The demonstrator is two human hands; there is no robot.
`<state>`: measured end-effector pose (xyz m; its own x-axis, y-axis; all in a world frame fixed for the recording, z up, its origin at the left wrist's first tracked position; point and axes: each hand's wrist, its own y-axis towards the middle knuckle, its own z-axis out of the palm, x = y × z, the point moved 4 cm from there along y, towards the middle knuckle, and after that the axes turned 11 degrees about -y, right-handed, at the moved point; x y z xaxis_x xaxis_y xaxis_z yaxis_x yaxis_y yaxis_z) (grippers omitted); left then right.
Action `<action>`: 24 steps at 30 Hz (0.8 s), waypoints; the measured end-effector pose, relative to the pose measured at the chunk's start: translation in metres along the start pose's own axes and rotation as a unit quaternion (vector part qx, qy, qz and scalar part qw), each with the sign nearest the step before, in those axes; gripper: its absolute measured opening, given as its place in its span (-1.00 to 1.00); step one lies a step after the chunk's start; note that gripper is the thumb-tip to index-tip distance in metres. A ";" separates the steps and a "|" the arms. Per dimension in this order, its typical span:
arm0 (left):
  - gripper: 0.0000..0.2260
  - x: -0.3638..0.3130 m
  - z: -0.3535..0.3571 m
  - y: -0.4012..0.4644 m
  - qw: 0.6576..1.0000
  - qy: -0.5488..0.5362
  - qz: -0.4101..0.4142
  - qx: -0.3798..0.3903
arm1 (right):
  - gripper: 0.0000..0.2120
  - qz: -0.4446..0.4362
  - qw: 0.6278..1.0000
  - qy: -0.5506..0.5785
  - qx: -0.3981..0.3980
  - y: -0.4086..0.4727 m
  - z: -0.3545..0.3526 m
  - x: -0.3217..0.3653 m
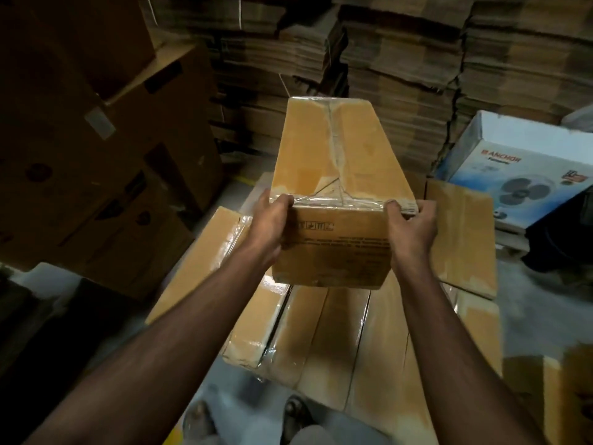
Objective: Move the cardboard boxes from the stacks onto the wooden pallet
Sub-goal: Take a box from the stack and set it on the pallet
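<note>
A long tan cardboard box (333,155), sealed with clear tape, is held in the air in front of me, its near end toward me. My left hand (269,226) grips the near left top corner with the thumb over the top edge. My right hand (414,226) grips the near right corner the same way. Below the held box lie several similar taped boxes (321,329) side by side in a low layer. The wooden pallet itself is hidden under them.
Tall stacks of flattened cardboard (401,65) fill the back. Large dark cartons (96,155) stand at the left. A blue and white fan carton (513,175) sits at the right, another tan box (568,396) at the lower right. My feet (247,415) stand on grey floor.
</note>
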<state>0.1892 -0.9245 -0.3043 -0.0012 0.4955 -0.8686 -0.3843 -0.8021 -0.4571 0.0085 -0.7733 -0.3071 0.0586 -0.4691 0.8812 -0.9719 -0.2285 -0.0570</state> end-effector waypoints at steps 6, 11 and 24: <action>-0.71 -0.007 -0.002 0.051 0.998 0.017 0.004 0.054 | -0.64 0.006 0.999 -0.004 -0.052 0.008 0.037 -0.001; -0.67 -0.011 -0.013 0.106 0.996 0.030 0.011 0.084 | -0.65 0.007 0.996 -0.018 -0.085 0.017 0.080 0.005; -0.47 0.024 -0.037 0.324 0.988 0.037 0.056 0.137 | -0.64 -0.008 0.988 -0.020 -0.154 0.089 0.247 -0.041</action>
<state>0.0993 -1.1848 -0.4802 0.0061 0.3752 -0.9269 -0.6212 -0.7250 -0.2975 -0.0244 -0.9851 -0.4642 0.0786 -0.5024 0.8610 -0.9936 0.0305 0.1085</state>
